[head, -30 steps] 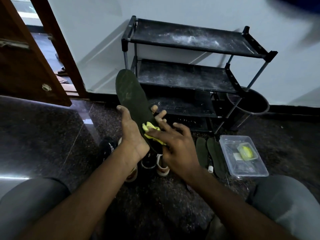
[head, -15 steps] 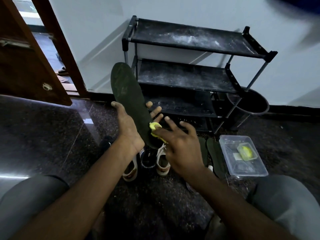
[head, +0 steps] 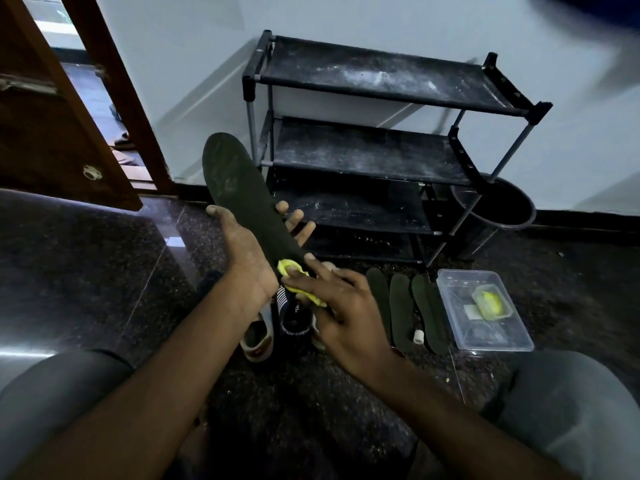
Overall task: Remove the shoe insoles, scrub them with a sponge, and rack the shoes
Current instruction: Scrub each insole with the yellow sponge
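My left hand holds a long dark green insole by its lower part, the toe end pointing up and away. My right hand presses a yellow sponge against the insole's heel end, fingers curled over the sponge. Below my hands, dark shoes with white soles sit on the floor, partly hidden by my wrists. Three more dark insoles lie side by side on the floor to the right. A black three-shelf shoe rack with dusty, bare shelves stands against the wall.
A clear plastic container holding a small yellow-green item lies on the floor at right. A small white cap rests among the insoles. A dark round bin stands by the rack's right leg. An open wooden door is at left. My knees frame the bottom corners.
My right hand has slid the sponge down toward the heel end of the insole. My left hand has shifted the insole slightly left.
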